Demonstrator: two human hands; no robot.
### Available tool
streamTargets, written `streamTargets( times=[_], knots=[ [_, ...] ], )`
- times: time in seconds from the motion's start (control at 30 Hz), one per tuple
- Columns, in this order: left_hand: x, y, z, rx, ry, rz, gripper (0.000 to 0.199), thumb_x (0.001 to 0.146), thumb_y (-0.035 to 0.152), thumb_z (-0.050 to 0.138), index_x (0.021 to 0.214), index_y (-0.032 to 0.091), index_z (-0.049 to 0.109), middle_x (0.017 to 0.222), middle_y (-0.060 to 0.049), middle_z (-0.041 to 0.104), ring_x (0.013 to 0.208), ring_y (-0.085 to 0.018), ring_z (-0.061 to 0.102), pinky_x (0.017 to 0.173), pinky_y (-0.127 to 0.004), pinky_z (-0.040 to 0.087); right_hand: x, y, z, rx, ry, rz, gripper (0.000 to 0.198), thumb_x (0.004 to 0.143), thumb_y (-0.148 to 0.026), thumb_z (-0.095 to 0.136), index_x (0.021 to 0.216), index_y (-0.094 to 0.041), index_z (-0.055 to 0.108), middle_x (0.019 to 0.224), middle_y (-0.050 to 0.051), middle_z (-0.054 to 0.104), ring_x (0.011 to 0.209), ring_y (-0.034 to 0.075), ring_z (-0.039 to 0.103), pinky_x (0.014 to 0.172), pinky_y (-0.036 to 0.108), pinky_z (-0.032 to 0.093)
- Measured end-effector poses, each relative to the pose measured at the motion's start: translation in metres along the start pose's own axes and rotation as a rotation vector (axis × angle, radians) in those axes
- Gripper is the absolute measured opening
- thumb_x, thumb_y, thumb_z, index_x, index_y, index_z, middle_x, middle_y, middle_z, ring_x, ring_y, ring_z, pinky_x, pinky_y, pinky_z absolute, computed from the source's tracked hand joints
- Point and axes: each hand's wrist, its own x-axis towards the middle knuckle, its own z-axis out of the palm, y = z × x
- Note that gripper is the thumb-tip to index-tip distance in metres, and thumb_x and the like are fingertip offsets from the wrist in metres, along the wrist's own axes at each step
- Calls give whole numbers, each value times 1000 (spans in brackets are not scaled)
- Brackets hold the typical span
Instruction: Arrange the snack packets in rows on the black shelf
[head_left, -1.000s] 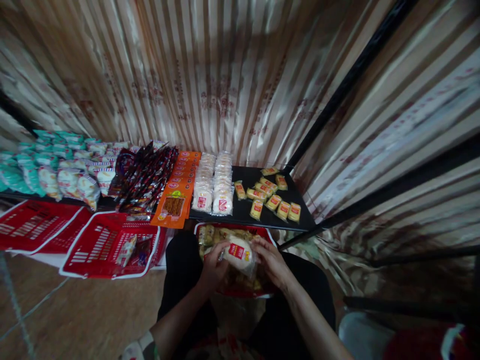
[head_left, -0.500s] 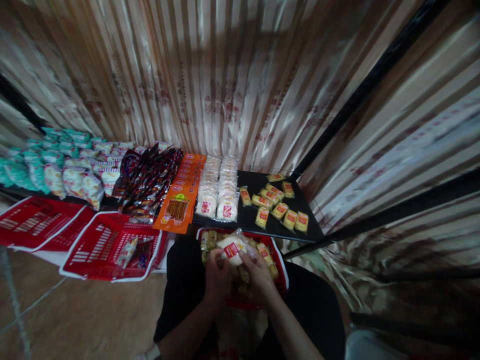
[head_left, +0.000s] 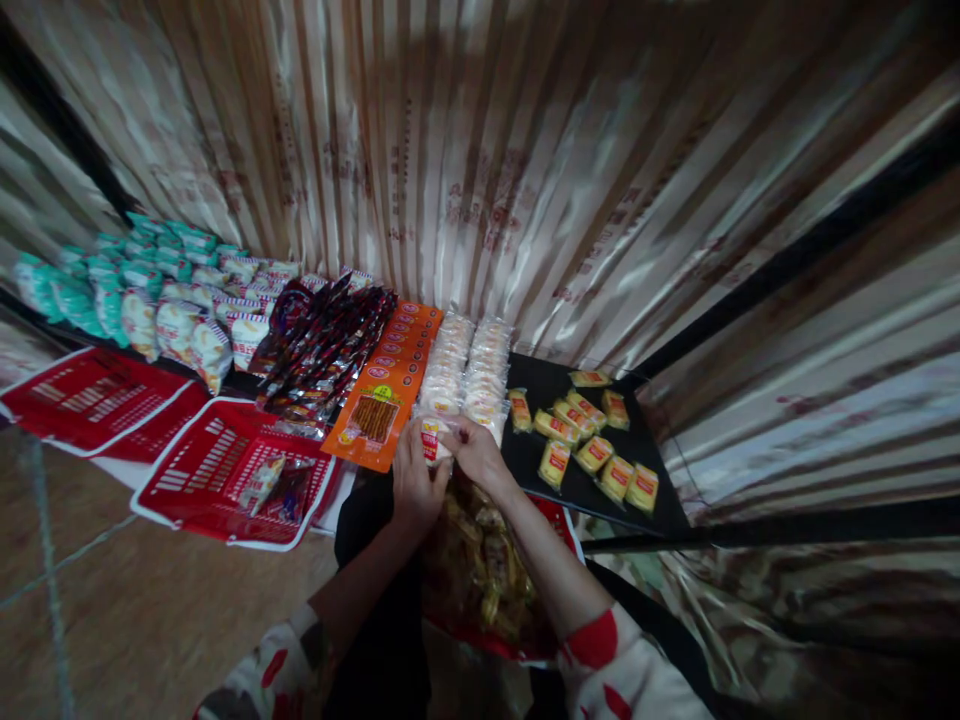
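A clear packet of white rice crackers (head_left: 431,442) with a red label sits between my two hands at the front end of the left row of similar white packets (head_left: 448,365). My left hand (head_left: 415,488) is closed on its left and lower side. Fingers of my right hand (head_left: 478,456) pinch its right edge. The second row of white packets (head_left: 487,372) stands just beyond my right hand. To the left lies a flat orange snack bag (head_left: 382,385). Below my forearms, a red basket (head_left: 559,515) holds many yellowish wrapped packets (head_left: 487,560).
Small yellow packets (head_left: 595,453) lie scattered on the black table (head_left: 525,470). Dark snack bags (head_left: 330,335), white bags (head_left: 176,328) and green bags (head_left: 82,300) fill its left side. Red baskets (head_left: 195,470) with white rims stand below. Striped curtain (head_left: 450,150) hangs behind; a black pole (head_left: 787,270) slants at right.
Both hands have moved forward with the white packet, from above the basket to the front of the left white row. The view has shifted, so the table sits further right.
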Motion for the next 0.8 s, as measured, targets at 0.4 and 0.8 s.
streamTargets(
  times=[0.4,0.8],
  knots=[
    [27,-3,24,235,-79,-2,58,86,31,45,137,7,32,141,-23,33,128,-35,32,103,-47,30,-12,42,-18,-678,446,-317,37,87,-30,44,122,-23,53,134,10,43,122,28,35,98,48,33],
    [33,-5,52,138,115,66,58,87,25,40,139,6,25,148,-22,20,139,-31,12,109,-51,21,1,38,-28,-749,454,-344,44,89,-33,40,131,-23,44,142,10,37,131,30,28,102,51,27]
  ],
)
